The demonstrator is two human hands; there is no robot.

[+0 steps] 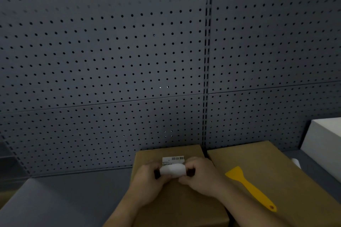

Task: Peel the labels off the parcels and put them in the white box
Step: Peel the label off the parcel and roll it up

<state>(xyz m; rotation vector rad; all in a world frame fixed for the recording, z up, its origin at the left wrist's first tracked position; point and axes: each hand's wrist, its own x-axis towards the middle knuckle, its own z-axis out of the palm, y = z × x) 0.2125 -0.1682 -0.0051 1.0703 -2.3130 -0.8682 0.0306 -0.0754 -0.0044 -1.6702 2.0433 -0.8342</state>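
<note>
Hands first: I see my left hand [147, 180] and right hand [201, 177] close together over the left parcel [177, 206], both pinched on a white label [172, 169] that curls up between them. My left hand grips its left end, my right hand its right end. Just behind the curled part, a strip of the label with a barcode lies flat on the parcel's top, so the far edge looks stuck down; I cannot tell how much of it is free.

Measured from that left parcel, a second brown parcel [267, 167] sits right beside it on the right, the two nearly touching along their sides. On top of the second parcel rests a yellow scraper [251, 188], blade end toward the pegboard, handle toward me. Further right of it, past the second parcel, stands the white box [324, 138]; only its corner shows at the frame edge. Both parcels sit on the grey desk [64, 195], and behind them rises the dark pegboard [110, 61].
</note>
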